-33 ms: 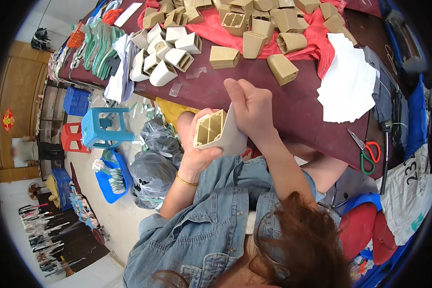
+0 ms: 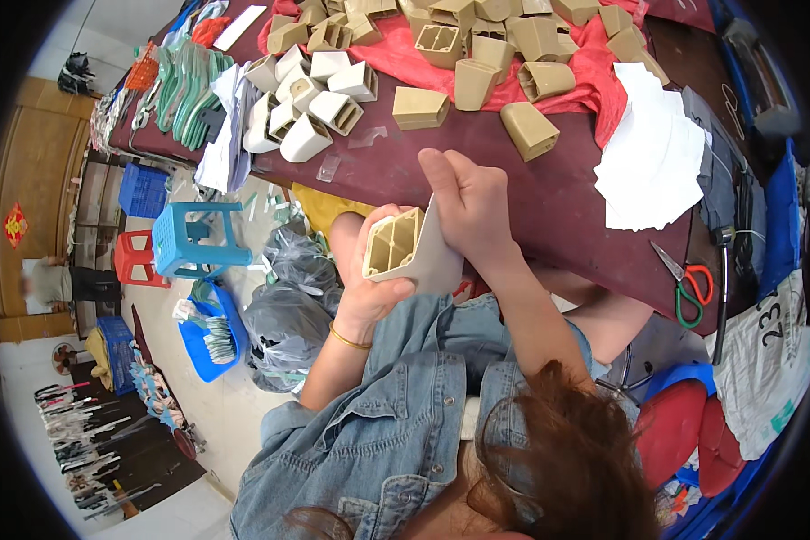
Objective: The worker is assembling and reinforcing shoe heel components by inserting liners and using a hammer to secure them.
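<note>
My left hand is wrapped round a tan, hollow, tapered plastic block, whose open end with inner ribs faces left. A white sheet lies round the block's right and lower sides. Against that sheet my right hand is closed, its thumb pointing up; the fingers' inner side is hidden. Beyond my hands, on the dark red tabletop, lie two loose tan blocks. A group of white-covered blocks sits to the left.
More tan blocks are heaped on red plastic at the back. White sheets, scissors and a hammer lie on the right. Bagged items lie far left. Stools and dark plastic bags stand on the floor.
</note>
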A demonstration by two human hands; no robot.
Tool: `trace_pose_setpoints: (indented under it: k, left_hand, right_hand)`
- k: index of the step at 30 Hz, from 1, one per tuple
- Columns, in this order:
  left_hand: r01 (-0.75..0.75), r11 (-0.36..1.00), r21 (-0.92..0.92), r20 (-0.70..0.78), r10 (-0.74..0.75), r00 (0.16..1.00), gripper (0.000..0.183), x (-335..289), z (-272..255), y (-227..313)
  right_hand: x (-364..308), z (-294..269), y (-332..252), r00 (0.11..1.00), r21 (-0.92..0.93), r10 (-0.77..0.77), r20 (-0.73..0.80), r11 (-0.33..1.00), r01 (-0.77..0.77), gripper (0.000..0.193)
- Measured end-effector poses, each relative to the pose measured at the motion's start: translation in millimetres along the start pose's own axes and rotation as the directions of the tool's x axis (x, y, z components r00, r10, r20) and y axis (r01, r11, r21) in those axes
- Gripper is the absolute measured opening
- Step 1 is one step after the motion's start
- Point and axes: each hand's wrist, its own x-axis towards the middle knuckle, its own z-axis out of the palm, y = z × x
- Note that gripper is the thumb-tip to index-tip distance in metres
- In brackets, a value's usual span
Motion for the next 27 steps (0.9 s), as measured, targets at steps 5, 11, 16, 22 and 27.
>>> trace_pose_setpoints:
  k: [5,11,16,22,27]
  left_hand:
    - [0.084,0.994,-0.066,0.093,-0.077,0.993,0.086,-1,-3,4]
    - [0.199,0.976,-0.084,0.155,-0.185,0.971,0.091,6,-14,1]
    - [0.121,0.989,-0.083,0.116,-0.111,0.987,0.092,14,-10,-11]
    - [-0.053,0.993,-0.107,-0.016,0.051,0.999,0.094,44,-21,-18]
    - [0.062,0.935,0.35,0.236,-0.153,0.96,0.065,72,-43,25]
  right_hand:
    - [0,4,-2,0.994,0.064,0.082,0.077,0.994,-0.087,0.05]
    - [-9,7,9,0.858,0.381,0.364,0.363,0.782,-0.493,0.053]
    - [-20,2,18,0.805,0.55,0.443,0.393,0.589,-0.592,0.047]
    - [-20,-22,11,0.653,0.667,0.551,0.52,0.216,-0.713,0.026]
    - [8,-37,45,0.888,0.332,0.206,0.411,0.873,-0.357,0.015]
